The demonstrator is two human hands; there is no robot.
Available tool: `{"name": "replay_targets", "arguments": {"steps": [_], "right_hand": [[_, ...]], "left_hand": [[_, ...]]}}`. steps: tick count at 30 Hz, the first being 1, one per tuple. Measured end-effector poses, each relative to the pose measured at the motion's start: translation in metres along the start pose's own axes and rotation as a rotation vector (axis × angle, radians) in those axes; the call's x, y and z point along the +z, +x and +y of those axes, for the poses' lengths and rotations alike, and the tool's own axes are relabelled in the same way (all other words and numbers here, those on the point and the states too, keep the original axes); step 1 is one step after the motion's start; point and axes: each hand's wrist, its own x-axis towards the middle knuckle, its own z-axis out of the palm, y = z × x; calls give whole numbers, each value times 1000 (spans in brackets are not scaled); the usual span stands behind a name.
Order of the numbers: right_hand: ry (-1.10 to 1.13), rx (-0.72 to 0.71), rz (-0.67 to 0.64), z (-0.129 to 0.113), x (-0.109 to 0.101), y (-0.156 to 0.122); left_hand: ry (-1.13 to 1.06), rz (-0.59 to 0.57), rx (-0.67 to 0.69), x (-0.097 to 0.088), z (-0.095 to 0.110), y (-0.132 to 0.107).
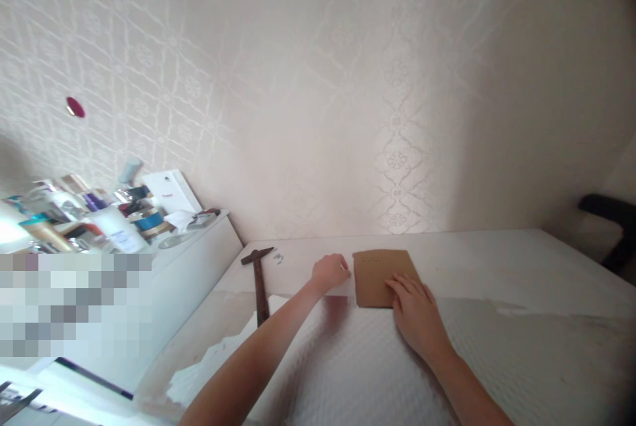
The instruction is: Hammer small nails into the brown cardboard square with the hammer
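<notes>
Brown cardboard sheet [380, 277] lies flat on the white bench [497, 260], near the wall side and partly overlapping the edge of a white textured sheet [358, 360] that covers the near part of the bench. The right hand [415, 310] rests palm down on the cardboard's near right corner, fingers stretched out flat and together, pressing on it rather than gripping it. The left hand [329, 273] sits just beside the cardboard's left edge, fingers curled loosely with the tips at or touching that edge; whether it pinches anything cannot be told. Both bare forearms reach in from the bottom of the view. Left of the cardboard, well apart from it, a hammer [259, 283] lies on the bench with its dark head toward the wall and its wooden handle pointing back toward the person. Between the hammer head and the cardboard lie a few small metal bits [278, 258], too small to identify. Farther left of the cardboard, past the bench edge, a white cabinet [199, 260] carries a crowd of bottles and jars [99, 214] and a white box [171, 191].
</notes>
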Motion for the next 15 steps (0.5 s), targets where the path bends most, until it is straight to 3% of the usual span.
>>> {"name": "replay_targets", "arguments": {"steps": [8,12,15], "right_hand": [[26,4,23,-2,2,1],[42,6,31,-1,4,2],[54,4,41,0,5,2]], "left_hand": [[322,152,-276,-18,-68,-40],[374,126,-470,-17,-105,-67],[330,120,-544,-11,-125,-79]]}}
